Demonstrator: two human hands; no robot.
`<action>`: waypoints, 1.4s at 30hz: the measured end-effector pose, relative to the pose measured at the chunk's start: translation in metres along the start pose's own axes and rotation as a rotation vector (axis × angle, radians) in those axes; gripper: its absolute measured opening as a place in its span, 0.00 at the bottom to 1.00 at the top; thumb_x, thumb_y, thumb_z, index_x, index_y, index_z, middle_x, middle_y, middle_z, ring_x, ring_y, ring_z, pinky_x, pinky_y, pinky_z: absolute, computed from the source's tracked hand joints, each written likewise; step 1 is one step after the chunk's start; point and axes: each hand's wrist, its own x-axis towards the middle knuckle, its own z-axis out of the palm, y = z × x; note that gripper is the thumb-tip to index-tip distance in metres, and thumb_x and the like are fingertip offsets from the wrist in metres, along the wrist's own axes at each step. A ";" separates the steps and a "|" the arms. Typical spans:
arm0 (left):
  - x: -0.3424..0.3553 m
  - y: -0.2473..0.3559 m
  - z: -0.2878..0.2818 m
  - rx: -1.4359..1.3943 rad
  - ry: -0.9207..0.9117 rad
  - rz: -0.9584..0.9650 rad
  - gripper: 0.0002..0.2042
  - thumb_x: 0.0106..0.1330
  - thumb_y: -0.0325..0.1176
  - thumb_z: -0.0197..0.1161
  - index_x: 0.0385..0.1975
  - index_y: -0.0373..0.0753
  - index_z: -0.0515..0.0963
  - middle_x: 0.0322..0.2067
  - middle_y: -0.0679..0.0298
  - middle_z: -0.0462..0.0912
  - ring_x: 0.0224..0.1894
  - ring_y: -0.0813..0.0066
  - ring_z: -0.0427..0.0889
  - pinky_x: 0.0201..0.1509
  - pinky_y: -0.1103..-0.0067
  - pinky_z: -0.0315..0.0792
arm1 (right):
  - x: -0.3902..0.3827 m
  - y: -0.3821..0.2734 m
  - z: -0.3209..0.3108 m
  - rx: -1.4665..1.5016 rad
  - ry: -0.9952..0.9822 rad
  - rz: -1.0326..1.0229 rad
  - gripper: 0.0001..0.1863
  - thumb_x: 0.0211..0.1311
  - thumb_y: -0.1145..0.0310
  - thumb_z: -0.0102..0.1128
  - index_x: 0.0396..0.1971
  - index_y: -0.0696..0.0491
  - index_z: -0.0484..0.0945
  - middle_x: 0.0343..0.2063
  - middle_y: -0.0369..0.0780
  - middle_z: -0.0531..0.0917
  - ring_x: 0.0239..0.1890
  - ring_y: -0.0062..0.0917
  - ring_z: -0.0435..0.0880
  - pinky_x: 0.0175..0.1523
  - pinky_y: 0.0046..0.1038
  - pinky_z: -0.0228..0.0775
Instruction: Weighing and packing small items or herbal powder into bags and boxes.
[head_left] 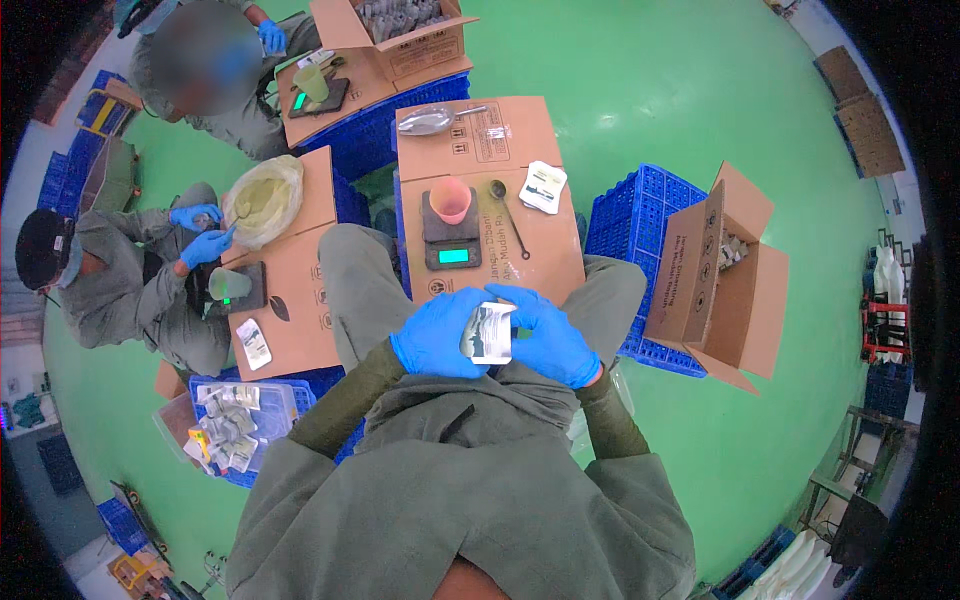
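Observation:
In front of my lap, my left hand (436, 335) and my right hand (556, 345), both in blue gloves, are closed on a small white printed pouch (491, 335). My left hand grips its left side, and my right hand its right side. Just beyond them a pink cup (451, 201) stands on a black digital scale (436, 240) with a lit green display. To the right of the scale lies a long-handled dark measuring spoon (509, 213). A stack of similar white pouches (543, 188) is at the right edge of the cardboard top (545, 262).
A metal scoop (426, 121) lies at the far end of the cardboard. On my right an open carton (735, 290) leans on a blue crate (640, 225). Two co-workers sit to my left. A clear bin (283, 395) with pouches stands lower left.

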 end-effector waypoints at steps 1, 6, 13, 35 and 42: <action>0.001 -0.002 0.000 0.091 0.027 0.011 0.37 0.42 0.44 0.79 0.55 0.39 0.73 0.45 0.50 0.81 0.47 0.50 0.82 0.51 0.63 0.75 | 0.001 0.003 0.003 -0.008 0.000 0.003 0.31 0.59 0.57 0.66 0.61 0.56 0.74 0.63 0.49 0.73 0.63 0.43 0.74 0.68 0.38 0.63; 0.002 -0.001 -0.005 0.120 0.017 -0.034 0.38 0.41 0.47 0.79 0.53 0.38 0.74 0.45 0.48 0.81 0.46 0.48 0.82 0.50 0.61 0.75 | 0.003 0.012 0.016 0.108 0.032 -0.018 0.32 0.59 0.60 0.68 0.61 0.58 0.73 0.59 0.48 0.77 0.61 0.37 0.77 0.66 0.36 0.66; 0.005 -0.007 -0.005 0.386 0.063 0.042 0.34 0.39 0.49 0.77 0.46 0.35 0.75 0.39 0.49 0.77 0.43 0.46 0.78 0.47 0.58 0.73 | 0.005 0.009 0.029 0.414 0.024 0.095 0.31 0.59 0.65 0.70 0.61 0.59 0.72 0.57 0.44 0.80 0.59 0.29 0.78 0.63 0.34 0.70; -0.016 -0.057 0.010 0.115 0.415 -0.058 0.32 0.45 0.39 0.77 0.49 0.38 0.69 0.44 0.50 0.74 0.48 0.47 0.75 0.51 0.61 0.73 | 0.041 0.010 0.031 -0.003 0.211 -0.105 0.15 0.63 0.64 0.63 0.46 0.55 0.84 0.50 0.47 0.83 0.53 0.42 0.81 0.60 0.39 0.71; -0.019 -0.072 -0.007 0.059 0.511 -0.151 0.32 0.46 0.37 0.76 0.51 0.38 0.68 0.47 0.54 0.71 0.49 0.52 0.76 0.52 0.65 0.74 | 0.058 0.033 0.004 0.211 0.350 -0.027 0.12 0.63 0.67 0.65 0.44 0.55 0.85 0.49 0.44 0.83 0.54 0.33 0.80 0.60 0.33 0.71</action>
